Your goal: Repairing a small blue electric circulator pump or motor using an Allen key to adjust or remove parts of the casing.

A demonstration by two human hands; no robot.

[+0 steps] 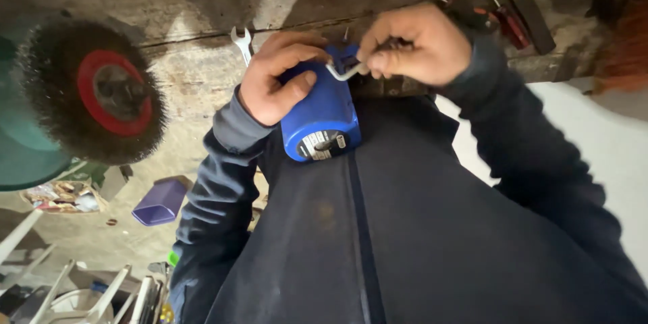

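Observation:
My left hand point(277, 77) grips a blue cylindrical tool body point(322, 116) and holds it against my dark jacket at the edge of a worn workbench point(189, 13). The near end of the blue body carries a dark dial and a label. My right hand point(412, 44) pinches a small silver L-shaped hex key point(344, 72), whose short end is at the top of the blue body. Both hands are close together above the bench edge.
A wire brush wheel with a red hub point(101, 91) on a green machine stands at the left. A silver open-end spanner point(241, 42) lies on the bench, and screwdrivers point(503, 13) lie at the right. A purple container point(160, 201) and white chairs point(81, 290) are on the floor.

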